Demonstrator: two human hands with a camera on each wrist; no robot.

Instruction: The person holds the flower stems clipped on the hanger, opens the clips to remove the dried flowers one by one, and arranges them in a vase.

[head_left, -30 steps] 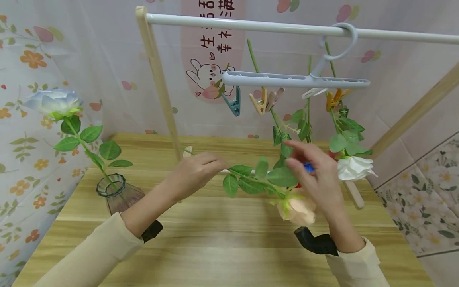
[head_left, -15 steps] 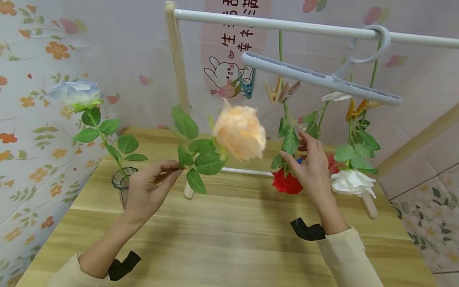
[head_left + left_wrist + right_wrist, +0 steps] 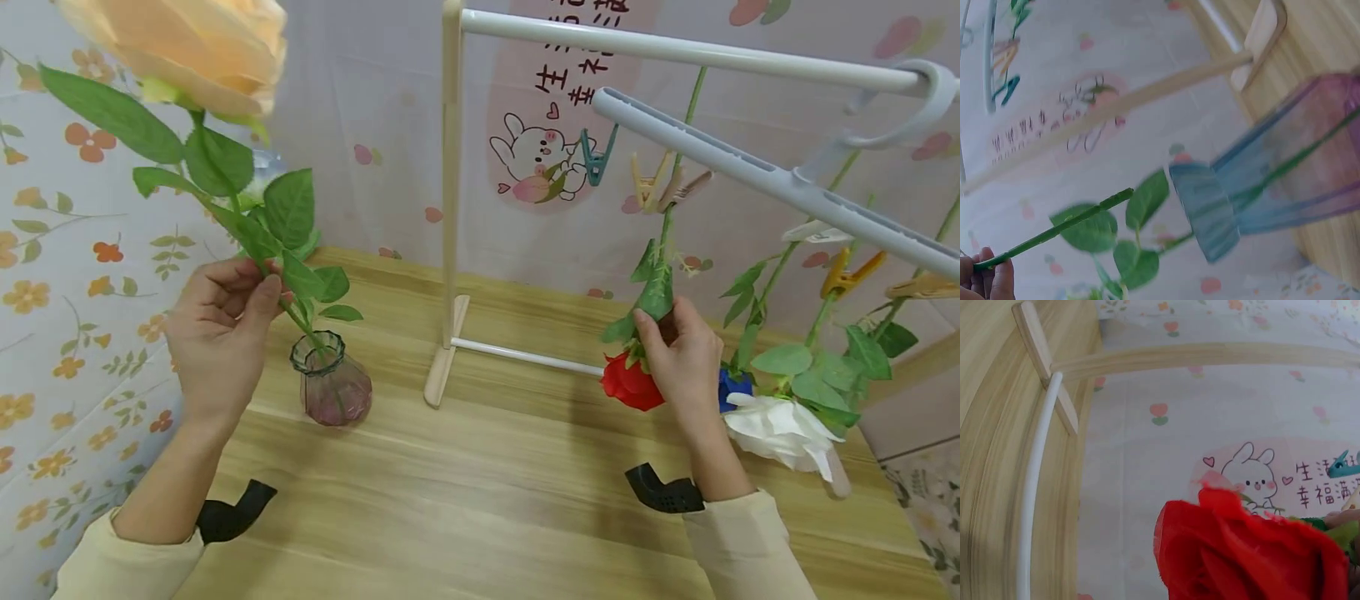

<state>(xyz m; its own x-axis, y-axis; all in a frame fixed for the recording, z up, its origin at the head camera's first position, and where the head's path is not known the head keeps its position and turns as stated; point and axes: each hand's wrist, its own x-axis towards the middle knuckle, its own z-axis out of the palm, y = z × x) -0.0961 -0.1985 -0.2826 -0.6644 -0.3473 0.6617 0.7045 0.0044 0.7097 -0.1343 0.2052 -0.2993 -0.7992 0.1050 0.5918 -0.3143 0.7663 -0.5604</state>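
Note:
My left hand (image 3: 217,333) holds a peach artificial rose (image 3: 202,54) upright by its leafy stem, at the left above a glass vase (image 3: 337,396). In the left wrist view, the cut end of its stem (image 3: 1054,232) is outside the vase's mouth (image 3: 1205,209). A pale blue-white rose (image 3: 264,167) stands in the vase, mostly hidden behind the peach one. My right hand (image 3: 686,358) pinches a red rose (image 3: 632,383) just above its bloom, among the leaves. That rose hangs upside down from a beige clothes peg (image 3: 684,190).
A tilted grey hanger (image 3: 750,171) with several pegs hangs from the white rail (image 3: 675,52). A white rose (image 3: 783,429) and a blue rose (image 3: 735,387) hang head-down at right. The rack's wooden post (image 3: 452,183) and foot (image 3: 442,367) stand between the hands.
My left hand has carried the peach rose from the rack leftwards and up, turning its bloom upward. My right hand has closed on the red rose's stem. The hanger has tilted down at its right end.

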